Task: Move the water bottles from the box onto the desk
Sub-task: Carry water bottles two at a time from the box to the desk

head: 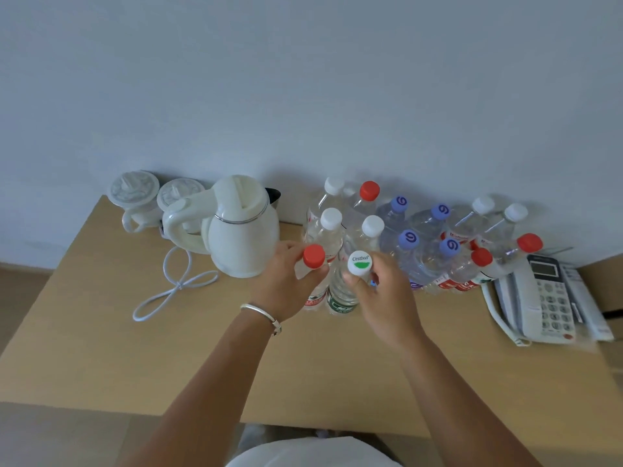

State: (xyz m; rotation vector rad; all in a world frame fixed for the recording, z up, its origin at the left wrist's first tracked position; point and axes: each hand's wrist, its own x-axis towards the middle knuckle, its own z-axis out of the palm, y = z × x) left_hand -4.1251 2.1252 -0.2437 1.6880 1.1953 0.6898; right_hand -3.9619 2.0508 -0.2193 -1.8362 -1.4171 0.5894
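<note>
Two bottles are standing on the desk (pixel 101 348) as we are gripping them. Our left hand (pixel 286 284) is curling around the red-capped bottle (pixel 314 256), our right hand (pixel 384 298) pinching the "Cestbon" bottle (pixel 359 263).

My view: a plain room corner with a wooden desk against a pale wall.

I saw a bare wall (pixel 303 79) of bluish-white, evenly and softly lit, filling the upper half of my view. A light wooden desk (pixel 101 348) stood flush against it. On the desk's far left sat a white kettle (pixel 242 227) with its looped cord (pixel 172 284), and two white lidded cups (pixel 135 193) behind it. A white telephone (pixel 546 298) lay at the right edge. Brownish floor (pixel 20 274) showed to the left.
</note>
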